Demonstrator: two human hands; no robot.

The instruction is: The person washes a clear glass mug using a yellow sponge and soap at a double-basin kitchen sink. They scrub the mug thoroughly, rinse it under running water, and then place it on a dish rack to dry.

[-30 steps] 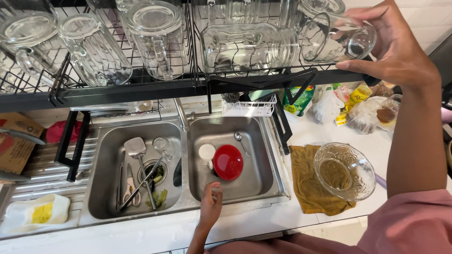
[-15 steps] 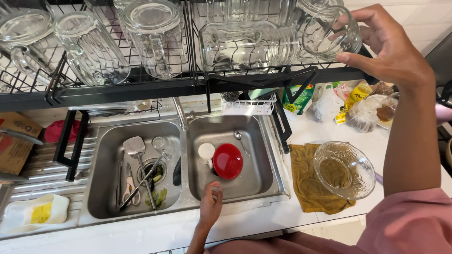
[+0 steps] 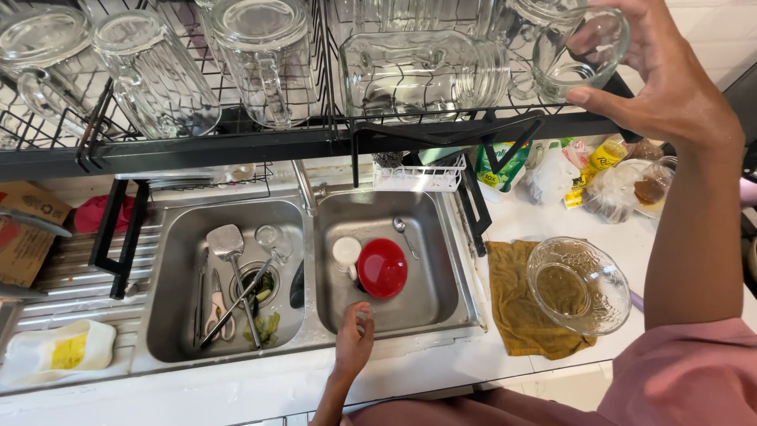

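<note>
My right hand (image 3: 670,87) is raised to the black wire drying rack (image 3: 315,142) above the sink and grips a small clear glass (image 3: 579,51) at the rack's right end. Beside it lies a ribbed glass jar (image 3: 426,71) on its side, with several glass mugs (image 3: 264,55) further left. My left hand (image 3: 352,347) rests low on the front rim of the right sink basin (image 3: 441,292), fingers loosely apart, holding nothing. A red lid (image 3: 382,268) and a small white lid (image 3: 346,251) lie in that basin just beyond it.
The left basin holds a spatula (image 3: 229,244), scissors (image 3: 214,312) and a small glass (image 3: 272,237). A clear glass bowl (image 3: 578,285) sits on a yellow-brown cloth (image 3: 516,312) right of the sink. Bags and packets (image 3: 599,170) crowd the back right counter. A white bottle (image 3: 59,351) lies at left.
My right hand has pushed the small glass further onto the rack's right end, and the view has shifted closer. My left hand stays on the sink rim.
</note>
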